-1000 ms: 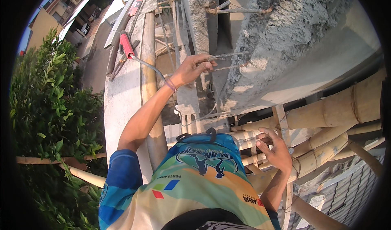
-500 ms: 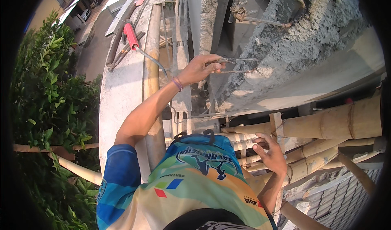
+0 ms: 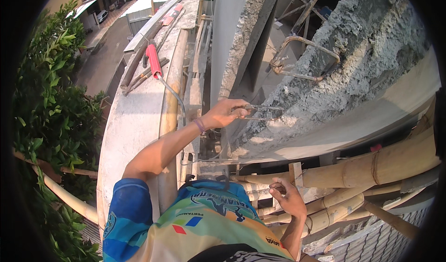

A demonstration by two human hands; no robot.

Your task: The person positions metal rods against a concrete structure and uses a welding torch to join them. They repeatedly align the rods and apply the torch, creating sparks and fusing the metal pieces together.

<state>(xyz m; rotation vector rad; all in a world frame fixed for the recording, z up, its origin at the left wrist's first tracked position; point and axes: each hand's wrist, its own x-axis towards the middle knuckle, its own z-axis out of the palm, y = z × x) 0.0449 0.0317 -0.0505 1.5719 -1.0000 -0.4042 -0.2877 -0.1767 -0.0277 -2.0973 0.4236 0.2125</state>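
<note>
My left hand (image 3: 227, 114) reaches forward. Its fingers are closed round the end of a bent steel bar (image 3: 267, 118) that sticks out of the rough grey concrete edge (image 3: 320, 88). Part of the bar is hidden inside the fingers. Lower and to the right, my right hand (image 3: 291, 201) hangs in front of the bamboo poles (image 3: 334, 204). Its fingers are loosely curled, the thumb stands apart, and nothing shows in them. Another bent steel bar (image 3: 304, 39), tied at one corner with wire, projects from the concrete farther away.
A red tool with a grey cable (image 3: 154, 62) lies on the concrete ledge (image 3: 132, 118) at left, beside some rods (image 3: 144, 74). Past the ledge are a leafy tree (image 3: 53, 118) and a street (image 3: 104, 53) far below. Corrugated roofing (image 3: 383, 239) lies at lower right.
My view has tilted up, so the scene sits lower in the picture. The left hand keeps its hold on the bent bar; the right hand stays loosely curled by the bamboo.
</note>
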